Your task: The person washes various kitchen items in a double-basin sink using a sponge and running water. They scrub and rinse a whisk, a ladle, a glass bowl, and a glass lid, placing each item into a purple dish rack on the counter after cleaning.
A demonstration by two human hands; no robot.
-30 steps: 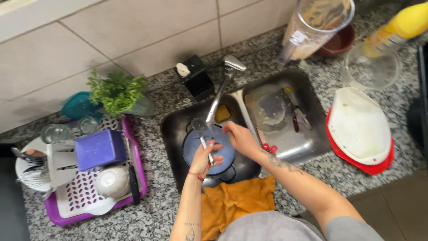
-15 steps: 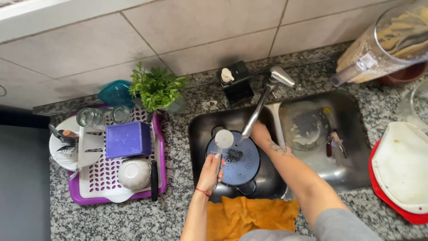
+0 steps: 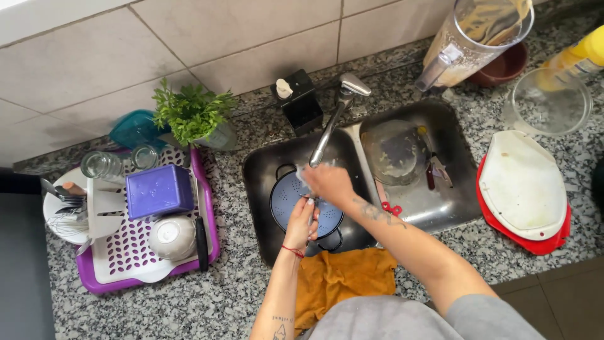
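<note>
Speckled grey granite table (image 3: 207,302) carries a steel double sink (image 3: 264,170). At its 9 o'clock sits a purple drying rack (image 3: 211,239). In the left basin lies a dark-blue round colander (image 3: 286,195); above it the right hand (image 3: 328,184) closes its grip on something pale, the left hand (image 3: 302,221) pinching a thin utensil I cannot identify.

**Both hands together over the sink, forearms converging**

The left hand (image 3: 301,221) reaches up from the bottom of the view, forearm nearly straight, a thin red band around the wrist, fingers curled closed. The right hand (image 3: 328,182) sits just above it, knuckles up and fingers bent inward; what they grip cannot be made out. The right forearm slants in from the lower right, tattooed near the wrist. The two hands lie almost touching.
</note>
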